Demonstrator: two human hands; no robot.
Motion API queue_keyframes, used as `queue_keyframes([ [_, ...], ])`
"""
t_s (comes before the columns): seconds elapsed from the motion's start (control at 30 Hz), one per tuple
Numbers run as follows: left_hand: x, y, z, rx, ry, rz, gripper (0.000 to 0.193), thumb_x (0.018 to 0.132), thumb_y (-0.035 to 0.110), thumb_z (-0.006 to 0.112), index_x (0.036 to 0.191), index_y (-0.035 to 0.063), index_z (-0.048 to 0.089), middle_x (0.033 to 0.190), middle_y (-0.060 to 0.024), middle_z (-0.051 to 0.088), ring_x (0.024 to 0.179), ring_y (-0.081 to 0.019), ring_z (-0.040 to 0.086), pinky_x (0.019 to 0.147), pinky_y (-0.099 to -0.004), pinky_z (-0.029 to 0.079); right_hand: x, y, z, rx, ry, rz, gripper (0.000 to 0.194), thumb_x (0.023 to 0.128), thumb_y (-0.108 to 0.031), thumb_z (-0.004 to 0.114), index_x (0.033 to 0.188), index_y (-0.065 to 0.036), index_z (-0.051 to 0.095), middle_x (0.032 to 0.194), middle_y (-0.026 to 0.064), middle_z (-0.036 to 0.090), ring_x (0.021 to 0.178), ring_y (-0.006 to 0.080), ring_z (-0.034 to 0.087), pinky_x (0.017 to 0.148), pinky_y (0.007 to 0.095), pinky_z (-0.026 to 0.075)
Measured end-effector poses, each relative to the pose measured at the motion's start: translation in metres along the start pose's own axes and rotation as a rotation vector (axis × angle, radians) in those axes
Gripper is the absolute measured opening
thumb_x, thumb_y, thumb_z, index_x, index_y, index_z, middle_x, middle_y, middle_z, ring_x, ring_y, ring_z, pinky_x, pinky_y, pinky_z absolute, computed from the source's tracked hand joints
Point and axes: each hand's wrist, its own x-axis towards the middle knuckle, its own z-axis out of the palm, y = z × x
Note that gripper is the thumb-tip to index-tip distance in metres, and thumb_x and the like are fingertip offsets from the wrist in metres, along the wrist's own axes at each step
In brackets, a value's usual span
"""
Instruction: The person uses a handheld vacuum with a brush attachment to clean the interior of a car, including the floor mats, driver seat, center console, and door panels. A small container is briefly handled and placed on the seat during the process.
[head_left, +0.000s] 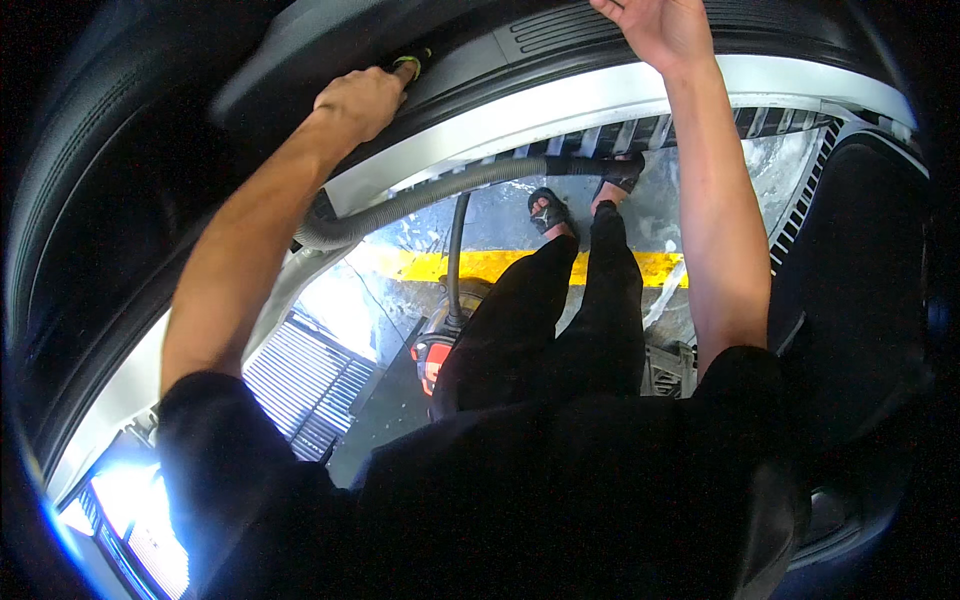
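Note:
My left hand (364, 101) reaches into the car's footwell area, its fingers bent against dark interior trim (300, 97). A small yellow-green strip (411, 64) curves around its fingertip; what it belongs to is lost in the dark. Farther right, my right hand (667, 30) is raised over the ribbed door sill plate (574, 30), palm partly showing. The top edge of the picture cuts off most of its fingers, so any hold is hidden. Below both hands, the white door sill (555, 101) arcs across the doorway.
A grey corrugated vacuum hose (450, 180) runs along the sill beneath my left forearm. By my legs stands a vacuum cleaner (433, 360) with a red-orange part. The wet floor bears a yellow stripe (427, 265). A dark car door panel (855, 247) borders the right side.

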Motion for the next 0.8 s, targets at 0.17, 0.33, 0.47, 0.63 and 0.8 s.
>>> queue_keyframes([
  [0.17,-0.002,-0.003,-0.009,-0.043,-0.018,0.023,0.050,0.105,0.029,0.051,0.154,0.0196,0.043,0.106,-0.0277,0.071,0.100,-0.0460,0.070,0.090,-0.0565,0.057,0.002,-0.001,-0.003,0.003,0.089,0.027,0.014,0.088,-0.013,0.069,0.100,-0.005,0.066,0.087,0.0067,0.066,0.080,0.0212,0.062,0.079,0.0365,0.053],
  [0.33,-0.005,-0.004,-0.005,-0.028,-0.059,0.021,0.055,0.105,0.029,0.052,0.157,0.0143,0.037,0.106,-0.0297,0.071,0.099,-0.0472,0.070,0.092,-0.0558,0.056,0.004,-0.007,-0.002,-0.038,-0.023,-0.029,0.012,0.089,-0.016,0.069,0.096,-0.006,0.067,0.084,0.0036,0.066,0.079,0.0199,0.063,0.078,0.0357,0.053],
  [0.47,-0.002,0.000,-0.016,-0.075,-0.034,-0.029,0.061,0.102,0.025,0.056,0.157,0.0075,0.035,0.110,-0.0299,0.070,0.102,-0.0477,0.069,0.095,-0.0538,0.055,0.003,-0.016,-0.001,-0.052,0.096,0.069,0.012,0.089,-0.017,0.072,0.089,-0.008,0.064,0.084,0.0042,0.065,0.077,0.0196,0.061,0.079,0.0353,0.051],
  [0.63,0.006,0.001,-0.034,-0.230,0.031,0.126,0.069,0.099,0.026,0.062,0.158,0.0056,0.032,0.105,-0.0336,0.069,0.096,-0.0428,0.072,0.093,-0.0484,0.057,0.012,-0.023,-0.006,-0.128,0.032,0.110,0.014,0.090,-0.016,0.071,0.086,-0.009,0.061,0.084,0.0051,0.062,0.078,0.0195,0.060,0.077,0.0332,0.052],
  [0.8,0.019,-0.003,-0.021,-1.169,-0.465,-0.301,0.089,0.095,0.033,0.071,0.163,0.0095,0.019,0.112,-0.0181,0.065,0.071,-0.0218,0.068,0.062,-0.0335,0.062,0.018,-0.023,-0.007,-0.090,0.134,0.135,0.010,0.093,-0.014,0.068,0.088,-0.008,0.062,0.084,0.0049,0.063,0.077,0.0187,0.060,0.076,0.0331,0.053],
])
